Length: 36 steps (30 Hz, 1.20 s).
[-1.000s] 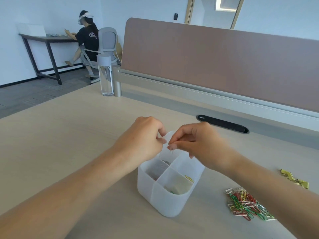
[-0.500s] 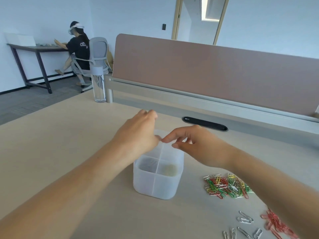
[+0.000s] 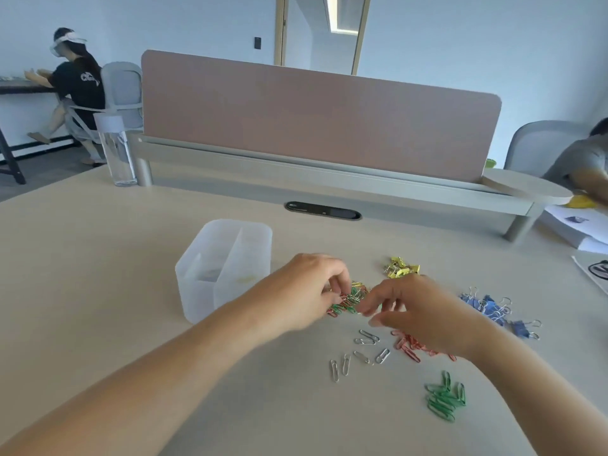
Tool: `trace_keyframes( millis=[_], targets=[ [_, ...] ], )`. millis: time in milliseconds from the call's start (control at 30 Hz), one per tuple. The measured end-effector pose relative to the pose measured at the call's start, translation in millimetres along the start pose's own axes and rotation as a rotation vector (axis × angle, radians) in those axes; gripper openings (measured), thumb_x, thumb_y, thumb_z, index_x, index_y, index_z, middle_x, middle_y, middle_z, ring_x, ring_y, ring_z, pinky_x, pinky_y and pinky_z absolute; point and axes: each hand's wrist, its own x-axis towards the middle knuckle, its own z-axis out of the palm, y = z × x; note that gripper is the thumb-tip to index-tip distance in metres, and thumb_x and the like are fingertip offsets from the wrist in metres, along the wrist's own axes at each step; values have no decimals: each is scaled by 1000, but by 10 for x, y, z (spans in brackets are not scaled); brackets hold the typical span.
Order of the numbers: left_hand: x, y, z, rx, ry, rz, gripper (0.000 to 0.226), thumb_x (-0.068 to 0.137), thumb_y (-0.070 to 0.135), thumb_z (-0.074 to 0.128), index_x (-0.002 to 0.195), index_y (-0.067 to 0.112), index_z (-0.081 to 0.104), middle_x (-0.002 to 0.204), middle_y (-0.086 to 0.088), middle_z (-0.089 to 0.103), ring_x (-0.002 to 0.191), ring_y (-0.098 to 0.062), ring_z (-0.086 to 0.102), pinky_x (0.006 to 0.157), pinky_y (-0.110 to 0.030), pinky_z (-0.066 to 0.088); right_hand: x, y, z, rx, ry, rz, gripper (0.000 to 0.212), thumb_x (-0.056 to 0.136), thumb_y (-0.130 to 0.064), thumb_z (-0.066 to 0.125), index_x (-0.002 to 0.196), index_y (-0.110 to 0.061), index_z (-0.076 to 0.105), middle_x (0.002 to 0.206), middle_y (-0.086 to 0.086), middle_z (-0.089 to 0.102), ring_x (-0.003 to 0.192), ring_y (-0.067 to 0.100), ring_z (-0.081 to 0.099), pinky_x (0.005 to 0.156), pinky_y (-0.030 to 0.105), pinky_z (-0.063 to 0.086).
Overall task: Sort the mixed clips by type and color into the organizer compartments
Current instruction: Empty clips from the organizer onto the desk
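Both hands meet over the mixed pile of paper clips [image 3: 349, 299] in the middle of the tabletop [image 3: 98, 258], forearms reaching in from the near edge and converging. The left hand [image 3: 307, 291] is turned palm-down with its wrist bent and its fingers curled, tips dug into the left edge of the pile; blur hides whether they actually pinch a clip. The right hand [image 3: 422, 311] comes from the other side, palm-down, its fingers loosely spread and pointing left at the pile, holding nothing that can be seen. At the far left a clear water bottle [image 3: 115, 149] stands upright by the end of the divider panel [image 3: 312, 116]. The translucent organizer [image 3: 210, 291] stands just left of the left hand, inner walls splitting it into compartments, with something faintly yellow in the near right one. Loose silver paper clips [image 3: 362, 353] lie scattered near the wrists. Yellow binder clips [image 3: 402, 267] form a small heap beyond the right hand. Red paper clips [image 3: 409, 347] lie partly under the right wrist, green paper clips [image 3: 444, 398] are gathered nearer the person, and blue binder clips [image 3: 493, 307] lie to the right.
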Motion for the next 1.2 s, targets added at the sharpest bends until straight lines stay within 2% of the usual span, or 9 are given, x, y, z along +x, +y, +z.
trace_keyframes(
  millis=[100, 200, 300, 433, 600, 767, 933, 1067, 1200],
  targets=[
    [-29, -43, 126, -17, -135, 12, 20, 90, 12, 62, 91, 31, 68, 94, 15, 62, 79, -5, 57, 70, -18, 46, -139, 218, 64, 20, 13, 28, 24, 83, -22, 75, 92, -43, 71, 88, -23, 66, 84, -2, 56, 70, 9, 43],
    [-71, -97, 206, -33, -256, 7, 30, 92, 7, 58, 94, 35, 70, 90, 19, 55, 81, -1, 55, 72, -16, 43, -224, 378, 92, 33, 6, 39, 30, 81, -25, 77, 99, -48, 69, 103, -19, 62, 94, 0, 55, 84, 14, 44],
    [-113, -133, 203, -60, -372, 17, 38, 91, 4, 59, 102, 37, 72, 95, 18, 54, 85, 2, 55, 78, -14, 45, -241, 473, 111, -78, -56, 38, 41, 81, -31, 76, 113, -53, 63, 115, -27, 50, 111, -3, 38, 97, 23, 32],
    [-150, -161, 152, -124, -466, 30, 30, 83, 11, 74, 102, 34, 74, 104, 12, 55, 86, 5, 55, 77, -10, 44, -222, 534, 167, -117, -109, 27, 41, 76, -50, 74, 114, -58, 61, 109, -28, 45, 106, -9, 24, 89, 23, 22],
    [-155, -125, 288, -202, -384, 28, 17, 76, 17, 82, 89, 24, 76, 91, 10, 60, 80, -9, 59, 75, -27, 51, -155, 566, 288, -95, -4, -22, 33, 63, -66, 64, 95, -64, 62, 103, -22, 51, 101, 1, 31, 86, 15, 19],
    [-145, -120, 423, -211, -295, 46, 23, 75, 24, 84, 94, 31, 73, 84, 22, 58, 67, 0, 50, 62, -12, 38, -121, 562, 346, -101, 56, -44, 26, 57, -73, 55, 83, -70, 57, 96, -21, 53, 100, 4, 34, 92, 29, 23],
    [-149, -133, 500, -193, -235, 87, 28, 76, 31, 82, 103, 36, 76, 90, 13, 53, 70, 1, 48, 65, -9, 34, -111, 567, 423, -67, 146, -87, 18, 56, -78, 50, 72, -73, 57, 88, -20, 55, 97, -2, 37, 88, 19, 19],
    [-136, -113, 515, -170, -162, 105, 18, 75, 30, 83, 92, 32, 79, 86, 11, 59, 69, -5, 52, 61, -13, 35, -95, 539, 472, -11, 201, -92, 20, 58, -75, 58, 75, -65, 65, 85, -19, 57, 95, -1, 41, 92, 21, 19],
    [-148, -86, 507, -171, -143, 110, 13, 75, 30, 83, 87, 31, 80, 85, 12, 59, 70, -6, 53, 61, -15, 38, -95, 497, 471, 17, 191, -70, 10, 67, -56, 76, 74, -58, 69, 87, -21, 60, 95, -1, 44, 91, 18, 19]
  ],
)
